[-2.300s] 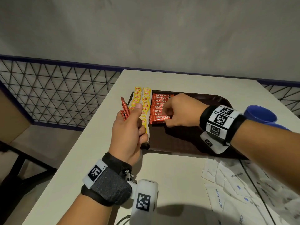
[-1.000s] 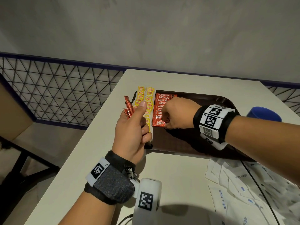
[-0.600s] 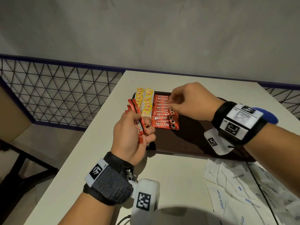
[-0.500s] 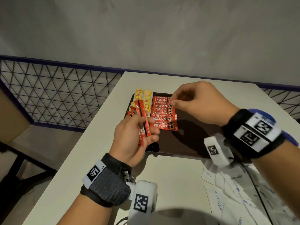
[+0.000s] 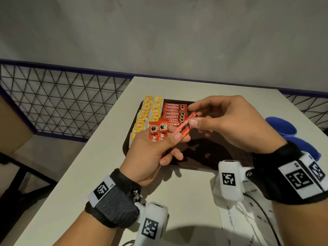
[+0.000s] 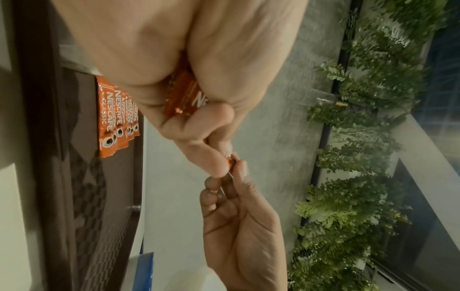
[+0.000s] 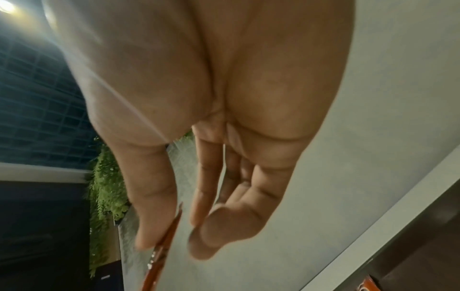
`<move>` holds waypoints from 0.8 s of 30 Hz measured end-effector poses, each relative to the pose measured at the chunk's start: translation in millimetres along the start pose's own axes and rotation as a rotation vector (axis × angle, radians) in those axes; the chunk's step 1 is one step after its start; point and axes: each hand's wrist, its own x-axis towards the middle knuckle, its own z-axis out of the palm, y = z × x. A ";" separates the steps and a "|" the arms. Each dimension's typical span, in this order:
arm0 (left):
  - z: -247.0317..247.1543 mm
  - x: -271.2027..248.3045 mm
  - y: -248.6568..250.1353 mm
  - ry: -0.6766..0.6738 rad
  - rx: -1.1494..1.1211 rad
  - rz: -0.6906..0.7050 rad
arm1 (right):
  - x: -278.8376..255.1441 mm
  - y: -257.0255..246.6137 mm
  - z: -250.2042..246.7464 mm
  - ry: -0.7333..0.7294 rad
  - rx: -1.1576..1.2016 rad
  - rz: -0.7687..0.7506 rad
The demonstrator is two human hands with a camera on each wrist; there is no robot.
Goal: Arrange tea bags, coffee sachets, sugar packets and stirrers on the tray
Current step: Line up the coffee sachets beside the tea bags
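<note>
Pinching one sachet [image 5: 185,125] slantwise above the tray [image 5: 209,153], right hand [image 5: 229,121] draws it from the left hand's [image 5: 150,153] clutched bundle [image 5: 158,133], toward the row [image 5: 173,113] beyond.

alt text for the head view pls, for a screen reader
Over a brown tray, the right hand pinches one red coffee sachet from a bunch held in the left hand. Yellow tea bags and red coffee sachets line the tray's left side.

The tray [image 5: 221,157] sits at frame centre on the table [image 5: 106,174]. In it, tea bags [image 5: 147,112] lie left of the coffee sachets [image 5: 173,110]. Sugar packets [image 5: 230,215] lie lower right; cups [image 5: 280,125] stand right.
</note>
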 end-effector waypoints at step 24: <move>-7.6 10.6 -1.9 0.095 -0.131 0.159 | 9.8 35.5 -7.7 -0.006 0.075 -0.215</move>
